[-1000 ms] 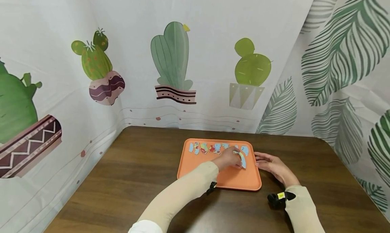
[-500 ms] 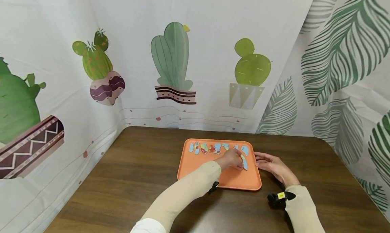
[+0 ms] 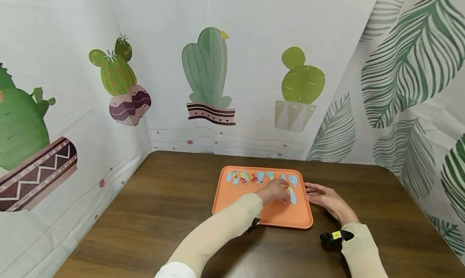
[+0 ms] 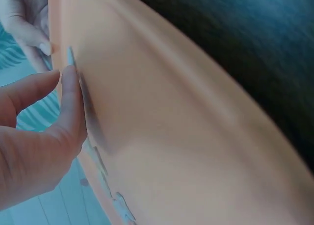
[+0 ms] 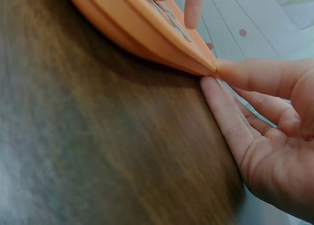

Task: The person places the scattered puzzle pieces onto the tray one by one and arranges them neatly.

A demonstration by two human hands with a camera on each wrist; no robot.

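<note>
An orange tray [image 3: 287,218] lies on the wooden table. On its right part is a curved pale-blue puzzle piece [image 3: 292,197] with a yellowish upper end. My left hand [image 3: 277,190] reaches over the tray, its fingertips at this piece. In the left wrist view one digit touches the edge of the piece [image 4: 69,56], and another extended finger stands apart from it. With thumb at the top of the rim and a finger beneath, my right hand [image 5: 267,107] pinches the right side of the tray [image 5: 147,38].
Several small puzzle pieces [image 3: 260,177] in blue, red and green form a row along the tray's far side. Another blue piece [image 3: 292,180] lies near the far right corner. Behind the brown table [image 3: 174,189] hangs a printed curtain [image 3: 254,68].
The curved piece, raised and tilted in my left fingers one second ago, now lies flat on the tray. The left fingers have loosened around it. My right hand stays at the rim.
</note>
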